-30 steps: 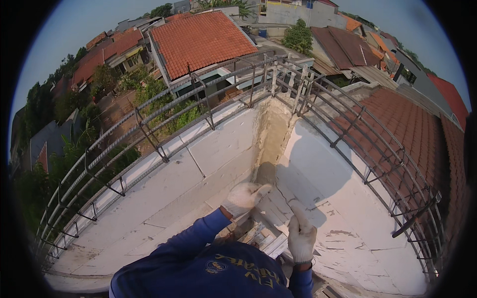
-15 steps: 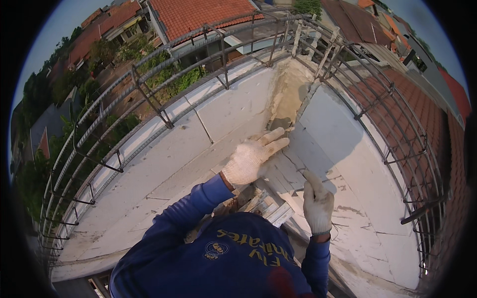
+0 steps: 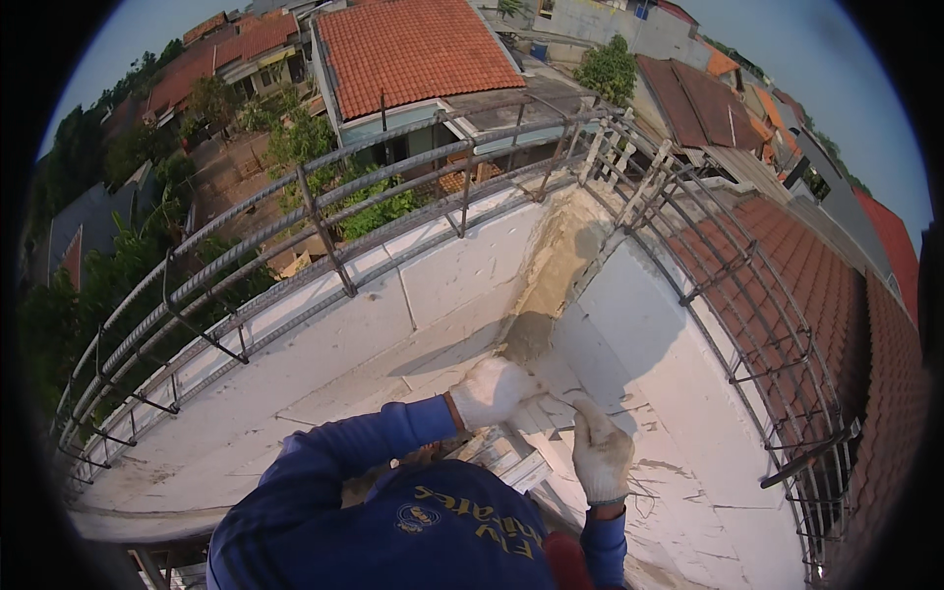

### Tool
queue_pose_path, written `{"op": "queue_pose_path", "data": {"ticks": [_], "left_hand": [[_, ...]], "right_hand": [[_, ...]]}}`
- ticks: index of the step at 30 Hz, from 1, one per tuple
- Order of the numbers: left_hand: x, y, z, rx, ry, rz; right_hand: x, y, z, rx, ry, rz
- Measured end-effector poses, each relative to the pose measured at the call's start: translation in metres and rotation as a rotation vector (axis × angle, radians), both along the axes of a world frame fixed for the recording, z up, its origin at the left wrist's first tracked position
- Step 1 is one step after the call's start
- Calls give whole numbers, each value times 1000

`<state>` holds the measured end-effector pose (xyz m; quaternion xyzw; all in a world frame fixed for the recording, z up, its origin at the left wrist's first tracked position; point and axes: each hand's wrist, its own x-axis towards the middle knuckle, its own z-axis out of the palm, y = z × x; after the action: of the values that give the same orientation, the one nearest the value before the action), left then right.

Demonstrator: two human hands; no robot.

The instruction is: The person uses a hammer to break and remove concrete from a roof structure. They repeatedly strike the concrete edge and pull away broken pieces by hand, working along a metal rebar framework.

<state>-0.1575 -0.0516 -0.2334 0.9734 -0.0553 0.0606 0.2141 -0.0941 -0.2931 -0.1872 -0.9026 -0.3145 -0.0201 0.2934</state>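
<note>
The flat metal trowel point(image 3: 551, 379) sits just below the middle of the frame, its blade lying against the white block wall point(image 3: 639, 324) near the inner corner, where a band of grey-brown mortar point(image 3: 551, 265) runs up the joint. Half a second ago the left hand was spread open with its fingers splayed over the wall; now the left hand point(image 3: 492, 391) is closed into a grip at the near end of the trowel, so the tool looks taken up firmly and pressed to the surface rather than merely steadied. The right hand point(image 3: 602, 454), in a white work glove like the other, has dropped slightly toward the lower right; its fingers curl against the blade's lower edge, touching it, though whether they clasp it or only push I cannot tell. The view has also tipped upward, showing more of the neighbourhood than before.

Blue sleeves point(image 3: 334, 462) enter from the lower edge. A cage of steel reinforcing bars point(image 3: 324, 236) tops the wall across the middle left and down the right side. Beyond it, orange tiled roofs point(image 3: 413, 44) and trees fill the upper frame.
</note>
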Motion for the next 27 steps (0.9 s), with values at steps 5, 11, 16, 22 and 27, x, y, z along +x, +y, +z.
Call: {"op": "queue_pose_path", "data": {"ticks": [5, 11, 16, 22, 27], "left_hand": [[12, -8, -5, -230, -454, 204], [24, -8, -4, -1377, 203, 371], [23, -11, -14, -1689, 359, 486], [13, -3, -19, -1980, 670, 262], [-4, -2, -39, -2033, 687, 306]], "right_hand": [[-11, 6, 7, 5, -20, -77], [-22, 15, -14, 106, 197, -140], [-26, 1, -31, 202, 275, -179], [-19, -23, -75, 398, 502, -244], [-18, -33, -90, 434, 659, -181]]}}
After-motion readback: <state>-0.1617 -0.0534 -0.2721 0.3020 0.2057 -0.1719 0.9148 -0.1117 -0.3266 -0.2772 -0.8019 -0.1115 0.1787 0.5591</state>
